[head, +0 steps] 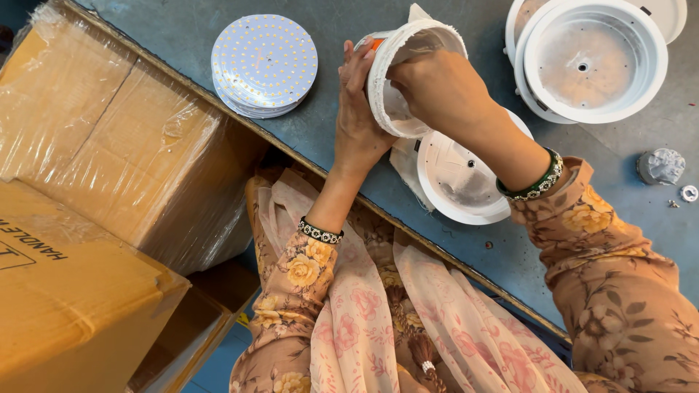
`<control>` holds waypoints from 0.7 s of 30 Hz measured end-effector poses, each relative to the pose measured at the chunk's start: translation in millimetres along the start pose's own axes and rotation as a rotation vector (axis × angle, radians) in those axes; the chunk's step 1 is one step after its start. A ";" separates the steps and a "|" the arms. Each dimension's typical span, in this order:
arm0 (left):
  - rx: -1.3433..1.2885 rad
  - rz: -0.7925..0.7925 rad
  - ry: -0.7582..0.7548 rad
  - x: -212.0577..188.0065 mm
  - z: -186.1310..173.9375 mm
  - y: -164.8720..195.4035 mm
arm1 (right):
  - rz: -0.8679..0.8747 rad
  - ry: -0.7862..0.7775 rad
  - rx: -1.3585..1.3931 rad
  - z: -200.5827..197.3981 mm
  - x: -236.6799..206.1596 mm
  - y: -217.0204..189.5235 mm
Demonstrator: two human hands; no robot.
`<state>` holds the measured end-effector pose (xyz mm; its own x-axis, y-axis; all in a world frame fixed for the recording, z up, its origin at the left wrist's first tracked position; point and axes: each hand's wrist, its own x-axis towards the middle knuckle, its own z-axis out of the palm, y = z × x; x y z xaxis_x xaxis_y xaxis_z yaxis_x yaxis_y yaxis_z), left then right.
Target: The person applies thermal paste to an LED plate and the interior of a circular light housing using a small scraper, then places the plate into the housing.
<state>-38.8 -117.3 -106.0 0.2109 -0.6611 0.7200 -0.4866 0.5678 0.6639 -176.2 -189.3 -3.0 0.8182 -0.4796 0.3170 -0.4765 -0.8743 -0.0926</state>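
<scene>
My left hand [357, 120] is flat against the outside of a white round lamp housing [408, 73], fingers stretched up along its wall, steadying it on edge above the grey table [182, 29]. My right hand [437, 91] is in on the other side, fingers curled over the rim and reaching into the open cup, so the housing is clasped between both hands, tilted with its mouth turned toward me. A bit of orange [376, 44] shows at the housing's far edge, just past my left fingertips.

Right under my right wrist lies a second white housing [459, 182], open side up, a small hole in the middle of its floor. It sits near the table's front edge, touching a white scrap beneath it.

Further out on the right stands a stack of larger white housings [593, 58], mouths up. To the left, well apart from my hands, is a neat pile of round discs [264, 64] dotted with tiny yellow squares.

At the far right there's a crumpled grey lump [661, 166] with a small white ring [689, 193] beside it. Left of the table, cardboard boxes [95, 167] wrapped in clear film are stacked.
</scene>
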 end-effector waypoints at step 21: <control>0.038 -0.068 0.051 -0.5 -0.7 -8.1 | 0.211 0.381 0.574 -46.5 -42.6 -6.8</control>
<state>-34.3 -121.3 -111.6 0.2868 -0.6712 0.6836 -0.5014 0.5029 0.7041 -222.8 -159.4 28.0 0.5085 -0.6747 0.5350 -0.2828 -0.7177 -0.6363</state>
